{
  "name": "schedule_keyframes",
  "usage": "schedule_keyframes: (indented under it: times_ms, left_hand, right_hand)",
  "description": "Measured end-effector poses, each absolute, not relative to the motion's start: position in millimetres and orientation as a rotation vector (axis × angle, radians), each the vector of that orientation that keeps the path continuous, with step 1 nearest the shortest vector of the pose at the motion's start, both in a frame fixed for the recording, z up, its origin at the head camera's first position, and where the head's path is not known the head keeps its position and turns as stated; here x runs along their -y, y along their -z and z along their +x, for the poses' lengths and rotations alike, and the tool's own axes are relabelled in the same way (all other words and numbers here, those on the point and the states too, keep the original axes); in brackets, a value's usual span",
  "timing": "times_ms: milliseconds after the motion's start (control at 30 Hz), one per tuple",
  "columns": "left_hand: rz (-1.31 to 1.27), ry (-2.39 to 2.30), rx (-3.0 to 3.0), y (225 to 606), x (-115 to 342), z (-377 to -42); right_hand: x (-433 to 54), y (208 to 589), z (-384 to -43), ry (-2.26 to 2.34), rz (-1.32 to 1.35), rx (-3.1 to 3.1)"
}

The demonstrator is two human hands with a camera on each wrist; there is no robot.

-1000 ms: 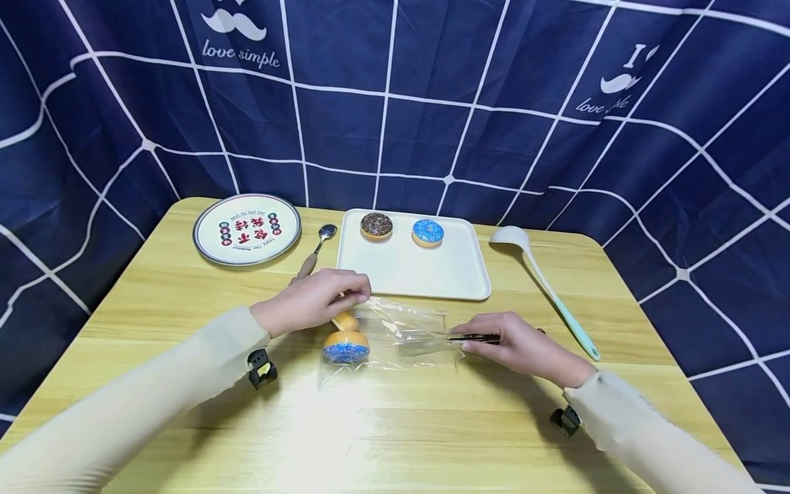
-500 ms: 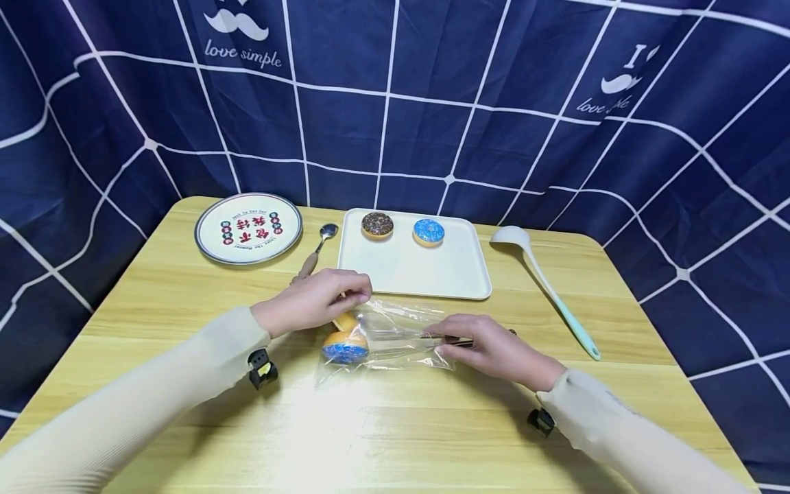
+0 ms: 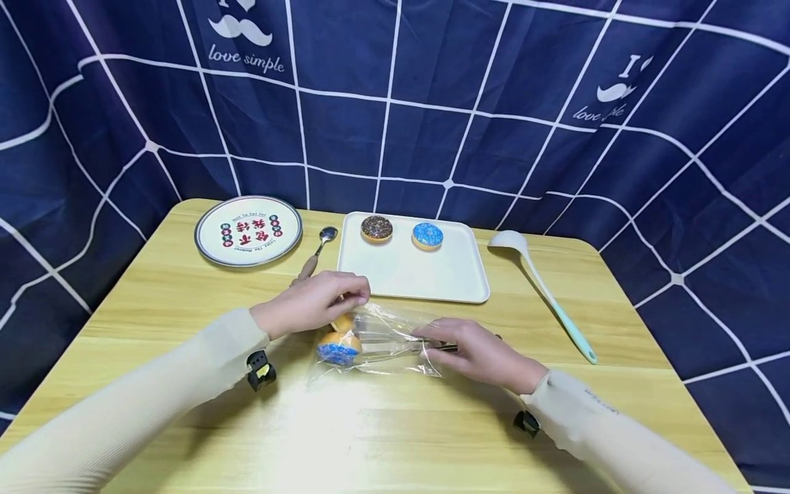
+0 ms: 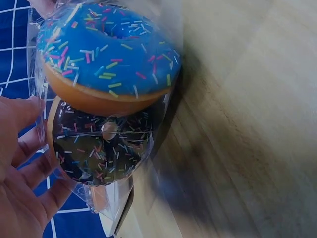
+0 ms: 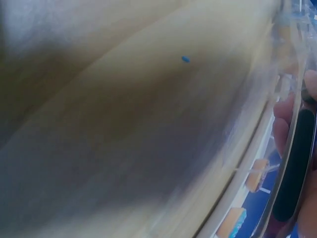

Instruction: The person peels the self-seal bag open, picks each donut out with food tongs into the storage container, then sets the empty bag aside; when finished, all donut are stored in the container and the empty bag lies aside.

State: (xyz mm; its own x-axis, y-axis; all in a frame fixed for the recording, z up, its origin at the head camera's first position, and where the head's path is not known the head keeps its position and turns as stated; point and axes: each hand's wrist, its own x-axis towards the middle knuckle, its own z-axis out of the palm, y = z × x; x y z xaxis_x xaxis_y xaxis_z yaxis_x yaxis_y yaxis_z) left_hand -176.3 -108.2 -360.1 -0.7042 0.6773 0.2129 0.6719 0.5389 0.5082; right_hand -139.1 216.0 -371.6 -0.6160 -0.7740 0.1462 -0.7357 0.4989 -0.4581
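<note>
My left hand [image 3: 316, 298] pinches the edge of a clear plastic bag [image 3: 395, 317] above the wooden table. Inside the bag, a doughnut with blue icing and sprinkles [image 4: 109, 62] overlaps a chocolate-iced doughnut [image 4: 96, 148], as the left wrist view shows. With my right hand [image 3: 484, 355] I grip metal tongs with dark handle grips [image 5: 296, 166]. Their arms reach leftward into the bag's mouth, tips close to the blue doughnut. Whether the tips touch it I cannot tell. My right fingers are at the bag's opening.
Behind the bag lies a white tray [image 3: 426, 278] bearing a chocolate doughnut [image 3: 376, 229] and a blue doughnut [image 3: 427, 236]. A patterned plate [image 3: 249, 257] and a spoon [image 3: 319, 247] lie to the left, a ladle [image 3: 549, 295] to the right. Blue curtain surrounds the table.
My right hand has moved left, pushing the tongs deeper into the bag. The bagged blue doughnut has shifted slightly left. My left hand has stayed nearly still on the bag's edge.
</note>
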Motion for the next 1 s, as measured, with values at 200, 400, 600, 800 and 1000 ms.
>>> schedule_keyframes:
  times_ms: [200, 400, 600, 800, 1000]
  left_hand:
    - [1.214, -0.91, -2.753, 362, 109, -177]
    - [1.204, -0.894, -2.757, 363, 110, -177]
    - [1.184, -0.881, -2.769, 364, 110, -176]
    - [1.185, -0.874, -2.767, 364, 111, -177]
    - [1.17, -0.864, -2.764, 364, 111, -176]
  right_hand:
    - [-214, 372, -140, 0.791, -1.346, -2.647]
    - [-218, 370, -137, 0.83, -1.312, -2.626]
    - [-229, 370, -135, 0.89, -1.258, -2.604]
    - [-238, 370, -135, 0.887, -1.197, -2.619]
    - [-244, 366, -135, 0.899, -1.187, -2.604]
